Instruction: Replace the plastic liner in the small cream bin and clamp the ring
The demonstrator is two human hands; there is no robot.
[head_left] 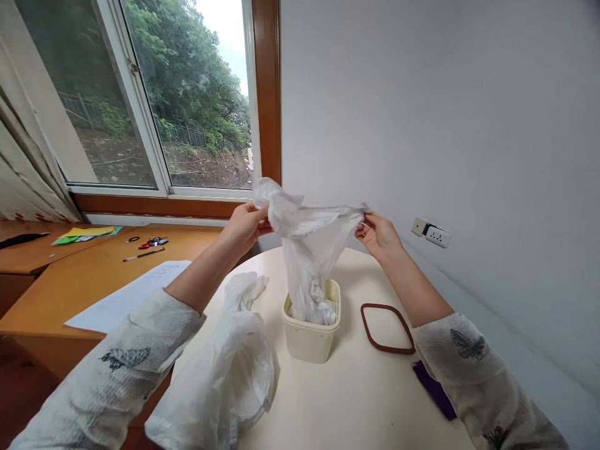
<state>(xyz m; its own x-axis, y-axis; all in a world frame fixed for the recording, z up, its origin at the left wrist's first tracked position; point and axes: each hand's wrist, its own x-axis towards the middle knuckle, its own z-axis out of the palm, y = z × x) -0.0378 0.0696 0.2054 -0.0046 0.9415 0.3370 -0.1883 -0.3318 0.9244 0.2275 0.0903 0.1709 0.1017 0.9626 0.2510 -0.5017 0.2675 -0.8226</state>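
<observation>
A thin white plastic bag (pixel 323 231) is stretched between my two hands above a cream bin (pixel 309 344). My left hand (pixel 247 226) pinches the bag's edge at the left, where a bunched part stands up. At the right, my right hand (pixel 380 236) grips the other side of the opening between thumb and fingers. The lower part of the bag hangs down into the bin, crumpled inside its rim. To the left of the bin lies a second white plastic bag (pixel 225 375), loose and partly spread. A brown rounded-square ring (pixel 387 349) lies flat to the bin's right.
All this stands on a round white table (pixel 356 400). A dark purple object (pixel 434 390) lies by my right forearm. On the wooden desk (pixel 206 237) at the left are a sheet of paper (pixel 126 297), a pen (pixel 143 254), scissors (pixel 152 242) and coloured papers (pixel 87 232).
</observation>
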